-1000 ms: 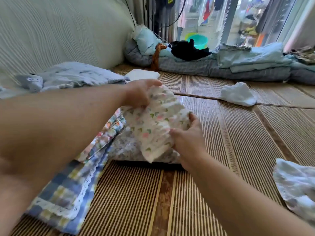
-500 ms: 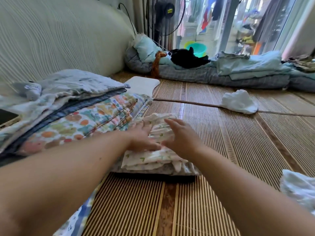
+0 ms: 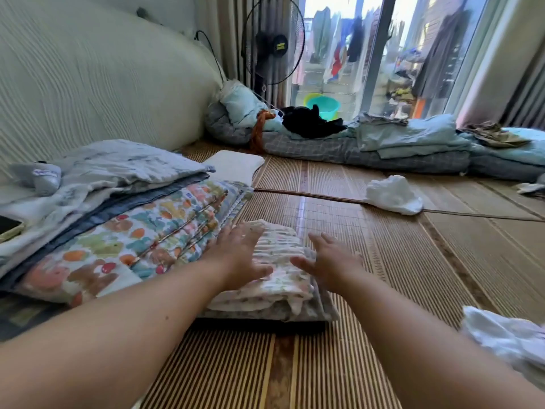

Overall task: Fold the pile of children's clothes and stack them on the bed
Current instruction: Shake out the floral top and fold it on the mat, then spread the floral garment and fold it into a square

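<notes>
**Hands flat on a folded floral garment atop a small stack**

Hands rest on a folded cream children's garment with a small floral print (image 3: 277, 261), which lies on top of a low stack of folded pale printed clothes (image 3: 300, 312) on the woven bamboo bed mat (image 3: 398, 261). The left hand (image 3: 239, 255) lies palm down on the garment's left side, fingers (image 3: 250, 231) spread and extended, gripping nothing. The right hand (image 3: 330, 261) sits at the garment's right edge, fingers (image 3: 324, 239) loosely spread and open, thumb pointing left across the cloth. Just left of the stack, touching it, lies a thick pile of folded bedding with a colourful fruit-print quilt (image 3: 124, 246) beneath grey-blue layers. A crumpled white cloth (image 3: 393, 194) lies well apart on the mat, farther back to the right. Another crumpled pale garment (image 3: 507, 338) sits at the right edge, beside the right forearm.
</notes>
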`<control>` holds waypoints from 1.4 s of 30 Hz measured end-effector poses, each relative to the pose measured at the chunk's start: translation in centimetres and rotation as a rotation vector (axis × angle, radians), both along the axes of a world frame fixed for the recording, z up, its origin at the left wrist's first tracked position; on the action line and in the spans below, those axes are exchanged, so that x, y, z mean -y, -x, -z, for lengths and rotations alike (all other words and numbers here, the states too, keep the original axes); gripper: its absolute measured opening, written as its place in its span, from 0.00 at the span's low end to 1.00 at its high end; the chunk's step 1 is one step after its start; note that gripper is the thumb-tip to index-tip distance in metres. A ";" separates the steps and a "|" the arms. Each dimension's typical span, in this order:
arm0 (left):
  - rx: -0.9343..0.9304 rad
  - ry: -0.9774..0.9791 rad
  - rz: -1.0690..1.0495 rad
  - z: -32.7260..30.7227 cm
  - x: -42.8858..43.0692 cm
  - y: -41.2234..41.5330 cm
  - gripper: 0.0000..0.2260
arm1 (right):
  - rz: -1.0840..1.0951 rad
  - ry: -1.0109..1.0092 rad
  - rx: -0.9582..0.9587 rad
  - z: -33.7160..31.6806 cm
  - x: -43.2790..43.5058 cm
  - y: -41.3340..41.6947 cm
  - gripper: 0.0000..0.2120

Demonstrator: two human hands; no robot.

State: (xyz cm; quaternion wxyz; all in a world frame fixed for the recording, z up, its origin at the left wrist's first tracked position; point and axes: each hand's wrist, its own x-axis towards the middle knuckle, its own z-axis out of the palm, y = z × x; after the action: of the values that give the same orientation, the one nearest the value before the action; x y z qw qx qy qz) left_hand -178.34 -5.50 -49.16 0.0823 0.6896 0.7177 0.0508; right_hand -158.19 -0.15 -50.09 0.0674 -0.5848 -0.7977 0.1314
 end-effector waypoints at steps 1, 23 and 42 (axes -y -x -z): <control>0.028 -0.035 0.021 -0.5 1.0 -0.9 0.40 | 0.027 -0.039 -0.068 -0.5 1.6 -1.3 0.41; -0.049 0.255 0.755 2.3 26.8 -40.7 0.32 | 0.477 0.156 0.125 2.4 37.3 -40.2 0.44; 0.392 -0.366 0.333 -15.9 22.5 -27.2 0.09 | 0.522 -0.373 -0.152 -14.7 32.7 -41.9 0.09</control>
State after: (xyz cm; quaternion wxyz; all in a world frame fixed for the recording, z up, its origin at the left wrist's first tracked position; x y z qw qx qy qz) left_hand -151.18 -27.99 -33.22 0.1008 0.7780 0.5446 0.2967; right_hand -116.33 -32.90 -35.42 0.2639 -0.7358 -0.6237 0.0047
